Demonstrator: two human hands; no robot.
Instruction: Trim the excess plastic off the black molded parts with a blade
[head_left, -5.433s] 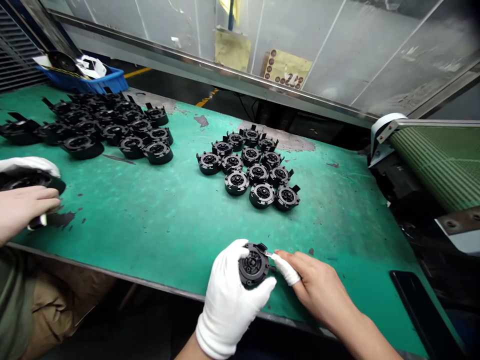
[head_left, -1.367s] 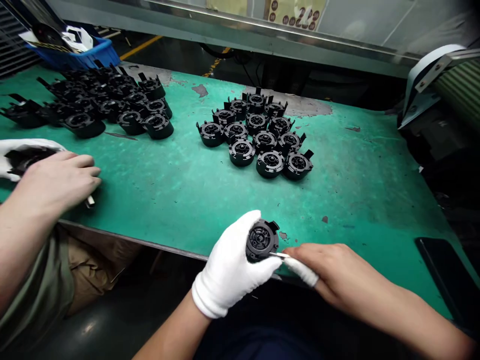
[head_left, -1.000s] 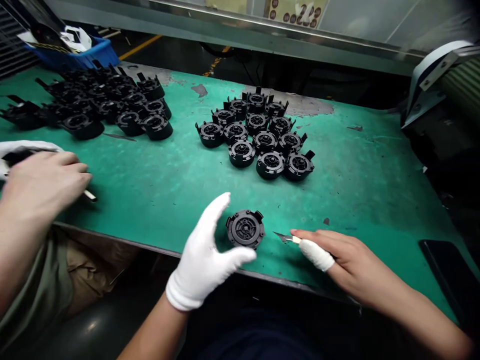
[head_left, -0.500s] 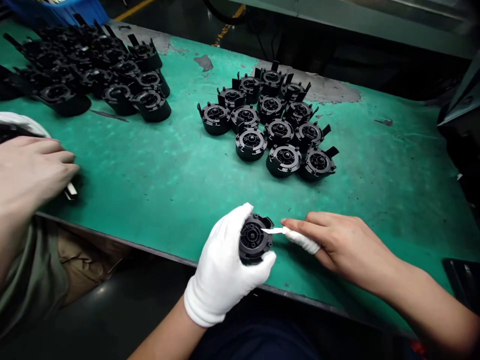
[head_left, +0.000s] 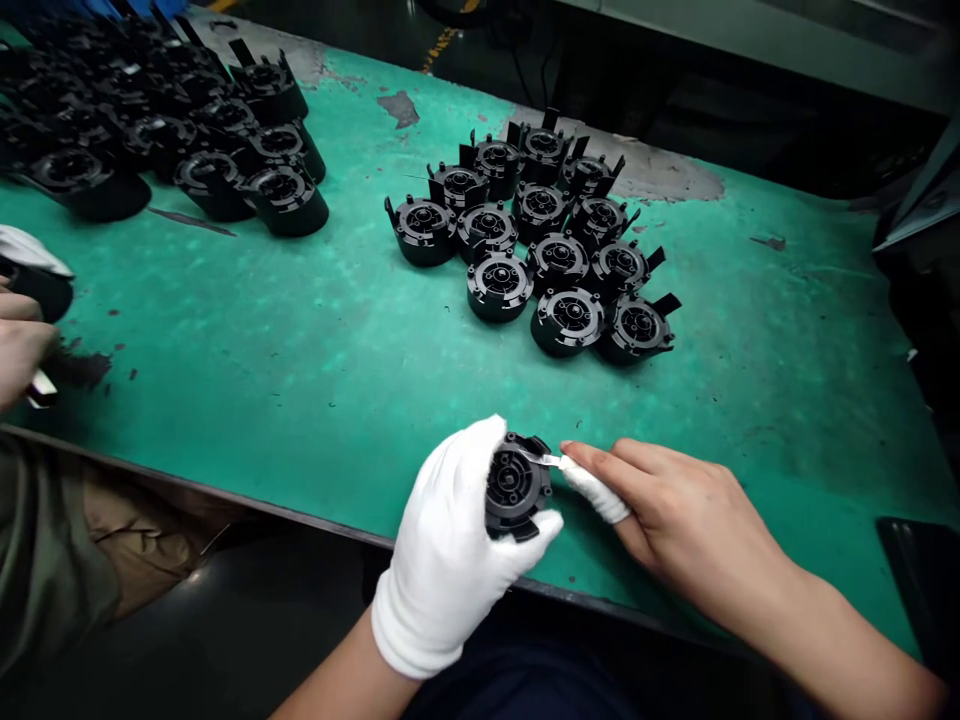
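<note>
Although most of the scene was clear, the big heap of black parts at the far left was cut off by the frame, and a co-worker's hand showed only partly at the left edge. Much of the round black part was hidden under the gloved fingers. It sat just over the near edge of the green tabletop, clamped in the white-gloved left hand, its ribbed round face turned up. The bare right hand, one finger bandaged, pinched a small blade whose tip touched the part's upper rim. A tidy group of similar parts stood well apart, farther on the tabletop.
</note>
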